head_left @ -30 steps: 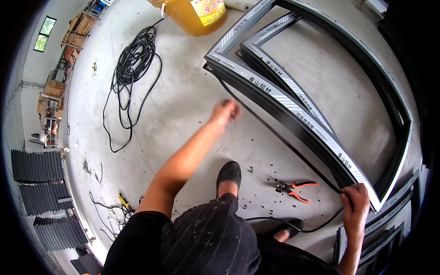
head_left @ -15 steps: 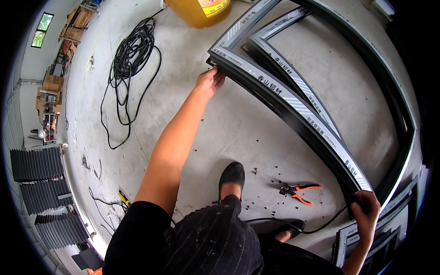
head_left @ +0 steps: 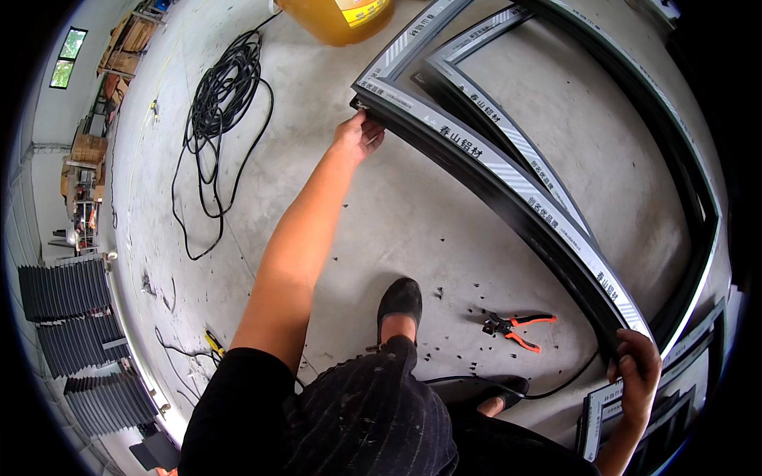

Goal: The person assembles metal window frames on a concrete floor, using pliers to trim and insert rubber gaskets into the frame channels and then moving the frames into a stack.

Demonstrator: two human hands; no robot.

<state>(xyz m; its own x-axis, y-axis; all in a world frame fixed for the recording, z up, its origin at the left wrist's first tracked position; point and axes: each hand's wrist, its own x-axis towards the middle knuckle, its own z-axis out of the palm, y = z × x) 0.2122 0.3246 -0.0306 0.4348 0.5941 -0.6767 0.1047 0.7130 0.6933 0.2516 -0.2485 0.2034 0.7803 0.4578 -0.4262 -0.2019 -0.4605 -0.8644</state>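
A large black window frame (head_left: 508, 178) with printed silver-white film along its faces slants from upper middle to lower right. My left hand (head_left: 361, 136) has its fingers curled under the frame's near left corner. At the lower right corner, my right hand (head_left: 637, 371) is closed round the frame's edge, thumb toward me. Part of the fingers on both hands is hidden by the frame. Inside its outline, behind the near bar, shows a smaller film-covered frame (head_left: 508, 127).
Orange-handled pliers (head_left: 520, 329) lie on the concrete floor among small black bits. A coiled black cable (head_left: 226, 99) lies at left, a bucket of amber liquid (head_left: 337, 17) at the top. More frames (head_left: 591, 428) stand at lower right; a thin cable (head_left: 556, 390) passes my foot.
The frame's near left corner has shifted slightly left and up, my left hand moving with it. My right hand keeps its hold at the lower right corner. The pliers have stayed put.
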